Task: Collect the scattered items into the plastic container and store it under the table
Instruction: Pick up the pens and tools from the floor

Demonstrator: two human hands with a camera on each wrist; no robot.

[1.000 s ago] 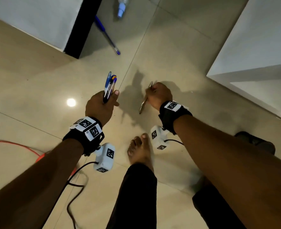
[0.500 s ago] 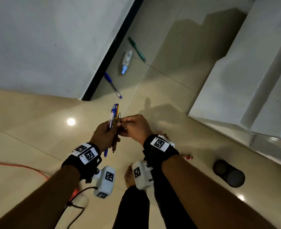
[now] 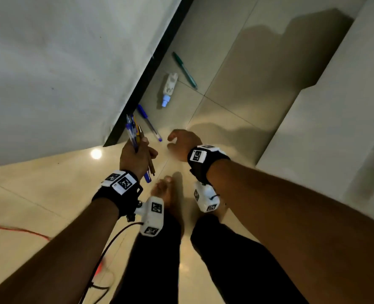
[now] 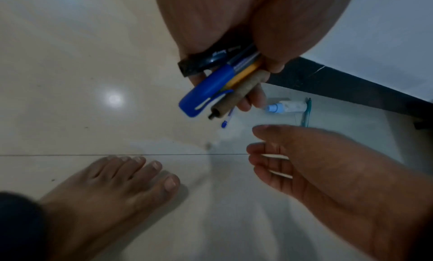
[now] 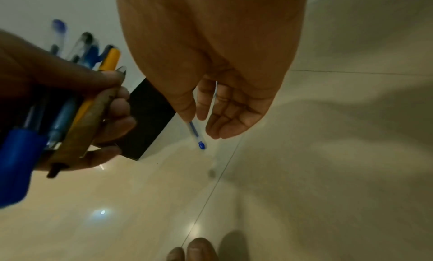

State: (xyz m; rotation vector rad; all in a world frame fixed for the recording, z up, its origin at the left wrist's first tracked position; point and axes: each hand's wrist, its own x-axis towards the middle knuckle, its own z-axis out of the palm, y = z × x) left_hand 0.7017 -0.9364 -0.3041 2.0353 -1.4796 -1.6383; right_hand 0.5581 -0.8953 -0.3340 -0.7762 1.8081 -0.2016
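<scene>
My left hand (image 3: pixel 137 154) grips a bundle of pens (image 3: pixel 135 137), blue, yellow and brown ones, their lower ends showing in the left wrist view (image 4: pixel 218 90). My right hand (image 3: pixel 181 143) hovers empty with relaxed fingers, just right of the bundle and above a blue pen (image 3: pixel 150 122) lying on the floor. That blue pen (image 5: pixel 196 137) shows below my right fingertips in the right wrist view, not touched. Farther off lie a small white bottle with a blue cap (image 3: pixel 169 88) and a green pen (image 3: pixel 185 70). The plastic container is not in view.
A white wall with a dark baseboard (image 3: pixel 151 69) runs along the left. A white furniture block (image 3: pixel 326 128) stands at the right. My bare foot (image 3: pixel 164 191) is on the tiled floor between my arms. A red cable (image 3: pixel 28 232) and a black cable (image 3: pixel 107 249) trail at lower left.
My right hand passed its pen into the left hand's bundle and pulled away empty. Both hands and my view moved forward toward the blue pen, bottle and green pen.
</scene>
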